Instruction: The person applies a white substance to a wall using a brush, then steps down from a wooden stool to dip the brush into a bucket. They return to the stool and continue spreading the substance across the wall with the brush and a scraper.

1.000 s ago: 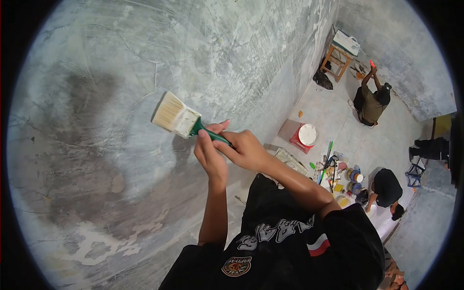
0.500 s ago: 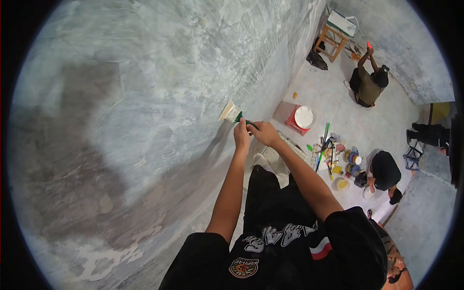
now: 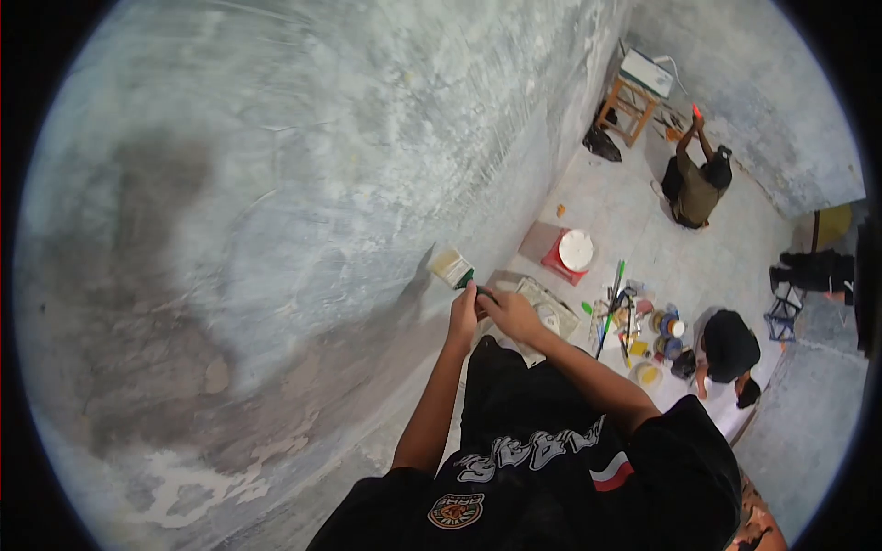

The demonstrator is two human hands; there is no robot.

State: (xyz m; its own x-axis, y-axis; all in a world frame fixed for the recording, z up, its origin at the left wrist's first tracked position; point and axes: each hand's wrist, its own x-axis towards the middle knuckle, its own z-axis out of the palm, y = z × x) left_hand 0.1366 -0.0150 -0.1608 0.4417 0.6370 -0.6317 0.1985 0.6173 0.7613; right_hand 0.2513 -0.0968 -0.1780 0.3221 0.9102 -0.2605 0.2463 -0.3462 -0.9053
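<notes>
A wide paint brush with pale bristles and a dark green handle is held between both hands, its bristle end pointing up and to the left. My left hand has its fingers closed on the handle just below the bristle part. Beside it, my right hand grips the rear end of the same handle. The brush is in front of the grey, patchy wall and casts a shadow on it; whether the bristles touch the wall I cannot tell.
A red stool holds a white bucket. Tools and paint pots lie on the floor. One person sits near a wooden stool; another crouches at right. Dark-clothed legs show at the far right.
Both hands and the brush have moved down in the view, and the brush's bristle end has turned more upward. The grip on the handle is kept.
</notes>
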